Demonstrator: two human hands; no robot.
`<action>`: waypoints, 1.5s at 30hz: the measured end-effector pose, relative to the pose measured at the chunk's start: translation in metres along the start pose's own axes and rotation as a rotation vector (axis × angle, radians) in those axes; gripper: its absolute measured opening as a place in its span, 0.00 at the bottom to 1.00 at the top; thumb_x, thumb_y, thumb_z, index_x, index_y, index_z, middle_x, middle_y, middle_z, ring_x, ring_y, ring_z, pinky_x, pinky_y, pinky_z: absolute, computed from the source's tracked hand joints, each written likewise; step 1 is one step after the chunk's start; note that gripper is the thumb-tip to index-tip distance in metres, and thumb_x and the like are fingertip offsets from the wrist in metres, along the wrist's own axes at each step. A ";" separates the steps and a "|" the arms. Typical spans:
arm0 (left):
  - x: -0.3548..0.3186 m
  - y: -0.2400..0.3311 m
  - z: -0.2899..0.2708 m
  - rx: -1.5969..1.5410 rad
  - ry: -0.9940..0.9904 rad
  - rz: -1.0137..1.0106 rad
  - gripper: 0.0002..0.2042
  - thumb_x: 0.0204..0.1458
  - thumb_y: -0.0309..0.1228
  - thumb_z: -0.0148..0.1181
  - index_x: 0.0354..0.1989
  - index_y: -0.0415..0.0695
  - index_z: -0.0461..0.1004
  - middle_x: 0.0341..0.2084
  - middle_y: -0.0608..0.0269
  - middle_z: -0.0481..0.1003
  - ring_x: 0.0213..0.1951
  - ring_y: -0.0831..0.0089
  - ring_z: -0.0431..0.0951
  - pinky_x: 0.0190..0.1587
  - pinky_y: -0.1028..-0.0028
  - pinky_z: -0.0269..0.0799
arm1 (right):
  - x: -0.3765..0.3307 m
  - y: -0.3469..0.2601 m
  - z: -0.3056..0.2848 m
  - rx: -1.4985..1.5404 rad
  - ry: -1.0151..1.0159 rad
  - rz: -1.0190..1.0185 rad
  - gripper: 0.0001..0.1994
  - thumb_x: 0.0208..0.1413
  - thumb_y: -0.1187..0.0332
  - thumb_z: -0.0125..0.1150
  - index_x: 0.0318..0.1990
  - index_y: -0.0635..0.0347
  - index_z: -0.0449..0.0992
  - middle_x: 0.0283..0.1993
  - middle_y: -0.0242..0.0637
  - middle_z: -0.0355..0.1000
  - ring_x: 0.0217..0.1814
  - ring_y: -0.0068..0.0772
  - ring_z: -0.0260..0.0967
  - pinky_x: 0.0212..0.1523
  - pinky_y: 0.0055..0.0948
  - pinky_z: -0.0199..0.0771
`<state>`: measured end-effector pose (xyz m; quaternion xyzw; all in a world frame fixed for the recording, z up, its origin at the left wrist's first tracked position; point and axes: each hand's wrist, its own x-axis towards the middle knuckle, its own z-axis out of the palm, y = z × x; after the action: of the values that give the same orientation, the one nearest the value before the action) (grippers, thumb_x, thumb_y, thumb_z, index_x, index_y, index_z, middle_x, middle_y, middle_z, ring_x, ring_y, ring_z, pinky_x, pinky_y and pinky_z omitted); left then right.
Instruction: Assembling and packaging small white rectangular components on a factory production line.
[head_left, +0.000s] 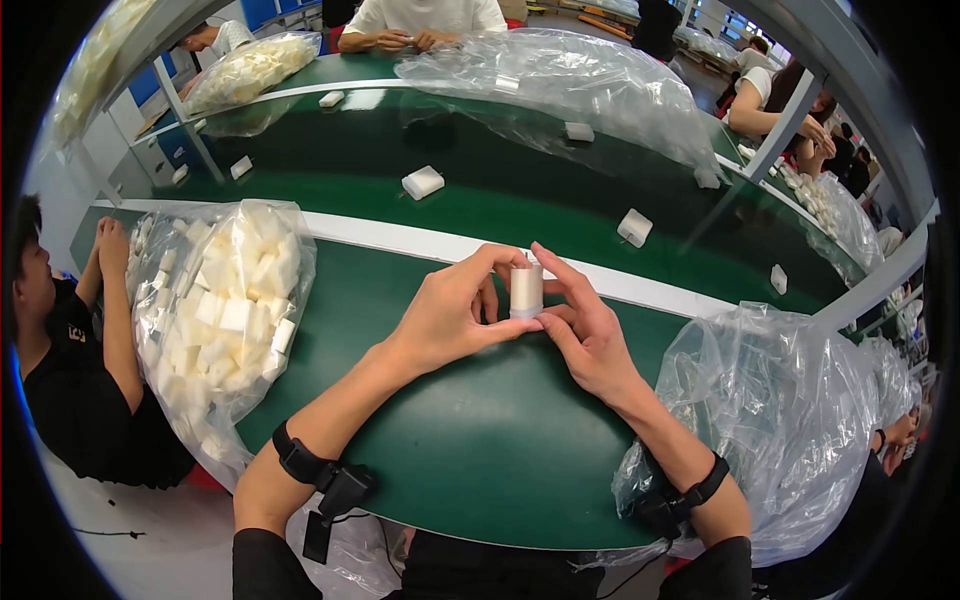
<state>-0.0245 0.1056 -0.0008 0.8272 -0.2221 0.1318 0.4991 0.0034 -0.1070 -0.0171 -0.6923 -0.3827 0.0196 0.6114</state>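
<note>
Together the two hands held a small pale cylinder (526, 291) upright just above the green bench (480, 440), near its middle. The left hand (452, 312) was curled round it from the left, thumb at its base and fingers closed behind; the right hand (585, 325) pinched it from the right, forefinger over the top and thumb low. Both wrists wore black straps. A clear bag (222, 310) full of white blocks sat left of the hands, and a near-empty clear bag (790, 420) to their right. Beyond them, a white strip (420, 241) crossed the bench, with loose white blocks (423, 182) on the far side, and other people sat around
</note>
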 end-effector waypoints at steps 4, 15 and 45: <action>0.000 0.003 0.000 -0.010 -0.014 0.002 0.33 0.44 0.30 0.78 0.59 0.44 0.69 0.31 0.66 0.78 0.24 0.81 0.74 0.26 0.80 0.69 | -0.001 -0.001 0.001 0.058 0.000 0.035 0.32 0.60 0.86 0.53 0.73 0.61 0.59 0.75 0.42 0.56 0.64 0.39 0.68 0.56 0.31 0.80; -0.001 0.005 -0.008 0.086 -0.057 0.004 0.31 0.50 0.35 0.74 0.60 0.43 0.66 0.29 0.61 0.79 0.23 0.67 0.77 0.29 0.69 0.74 | 0.001 0.001 0.002 0.145 0.005 0.098 0.32 0.59 0.87 0.53 0.72 0.64 0.59 0.68 0.40 0.60 0.60 0.30 0.68 0.54 0.27 0.79; 0.002 -0.025 -0.006 0.259 0.054 -0.116 0.10 0.66 0.31 0.53 0.35 0.37 0.66 0.25 0.45 0.76 0.31 0.44 0.77 0.33 0.53 0.69 | 0.150 0.046 0.026 -1.005 -0.005 0.222 0.28 0.54 0.56 0.68 0.54 0.68 0.68 0.55 0.52 0.71 0.53 0.55 0.76 0.50 0.46 0.79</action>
<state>-0.0105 0.1204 -0.0161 0.8923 -0.1417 0.1524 0.4006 0.1195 -0.0003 0.0029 -0.9371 -0.2706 -0.1001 0.1965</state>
